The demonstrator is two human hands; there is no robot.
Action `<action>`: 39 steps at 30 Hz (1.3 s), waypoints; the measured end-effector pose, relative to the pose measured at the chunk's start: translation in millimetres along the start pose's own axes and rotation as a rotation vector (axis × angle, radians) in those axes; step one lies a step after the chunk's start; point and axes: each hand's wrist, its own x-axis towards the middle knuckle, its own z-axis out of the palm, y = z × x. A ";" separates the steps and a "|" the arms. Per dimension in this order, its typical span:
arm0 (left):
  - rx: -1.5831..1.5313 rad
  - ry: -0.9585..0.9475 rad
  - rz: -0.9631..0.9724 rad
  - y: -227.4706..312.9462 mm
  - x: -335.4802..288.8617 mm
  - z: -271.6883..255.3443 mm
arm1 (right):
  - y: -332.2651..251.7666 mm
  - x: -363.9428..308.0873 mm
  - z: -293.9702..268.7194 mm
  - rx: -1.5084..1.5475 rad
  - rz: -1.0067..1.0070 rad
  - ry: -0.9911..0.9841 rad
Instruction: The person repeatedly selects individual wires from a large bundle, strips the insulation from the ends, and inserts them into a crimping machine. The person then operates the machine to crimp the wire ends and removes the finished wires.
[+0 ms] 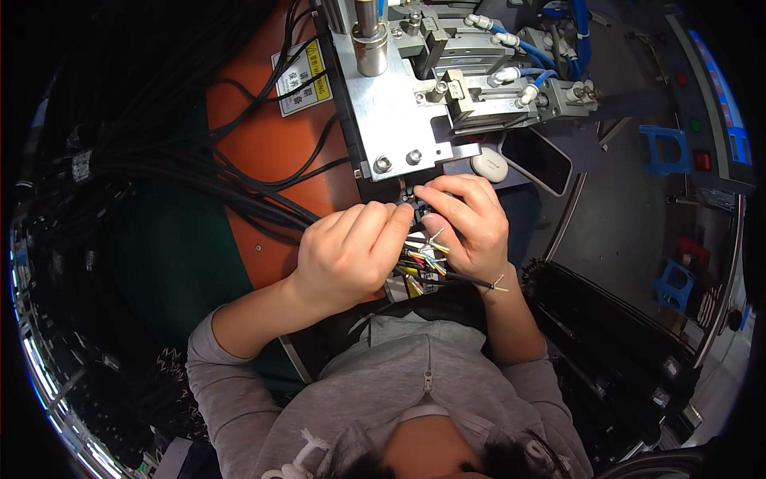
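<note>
My left hand (349,254) is closed, thumb and fingertips together, over a bundle of black cables (279,206) that runs in from the left. Out from under it, on the right, come stripped cable ends (424,257) with thin coloured wires and bare strands. My right hand (471,222) curls beside them with thumb and forefinger bent inward. Its fingertips are at a small dark fixture (408,196) below the front edge of the metal machine plate (392,120). What lies between those fingertips is too small to make out. One stripped end (499,286) reaches to my right wrist.
Pneumatic cylinders (499,104) with blue hoses stand on the machine at the back. Right of the plate lie a white rounded case (489,165) and a phone (541,160). A warning label (302,80) is on the orange surface (259,152). Blue stools (665,150) stand at far right.
</note>
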 end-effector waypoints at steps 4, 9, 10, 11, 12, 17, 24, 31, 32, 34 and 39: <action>-0.026 0.014 0.019 -1.6 -1.6 1.5 | 3.8 -5.6 1.9 0.054 -0.014 0.043; -0.036 0.043 0.020 1.6 -0.1 1.2 | 1.8 -0.9 -0.4 0.013 -0.012 -0.031; -0.025 0.061 0.030 2.1 0.0 1.5 | 0.7 2.7 -0.5 0.035 0.008 -0.048; -0.009 0.025 0.000 2.8 1.1 -0.3 | 0.1 4.8 0.1 0.057 0.028 -0.065; 0.004 -0.009 -0.026 3.6 4.6 -3.8 | 0.9 5.1 0.7 0.083 0.055 -0.073; 0.145 -0.136 -0.121 8.3 6.9 -11.7 | 4.3 3.4 1.6 0.127 0.070 -0.082; 0.198 -0.237 -0.167 10.8 0.6 -14.1 | 8.7 3.8 -6.7 0.282 0.037 0.011; 0.035 0.095 0.074 -3.2 8.5 -11.7 | 2.3 11.0 -8.2 0.592 0.079 0.015; 0.012 0.229 0.159 -4.2 11.1 -12.3 | 1.6 9.2 -9.7 0.621 0.117 0.051; -0.068 0.261 0.196 -1.5 6.9 -12.9 | 0.1 8.1 -16.2 0.679 0.116 0.050; -0.133 0.135 0.091 -1.5 11.4 -11.0 | -23.8 9.8 -0.5 0.889 0.284 0.236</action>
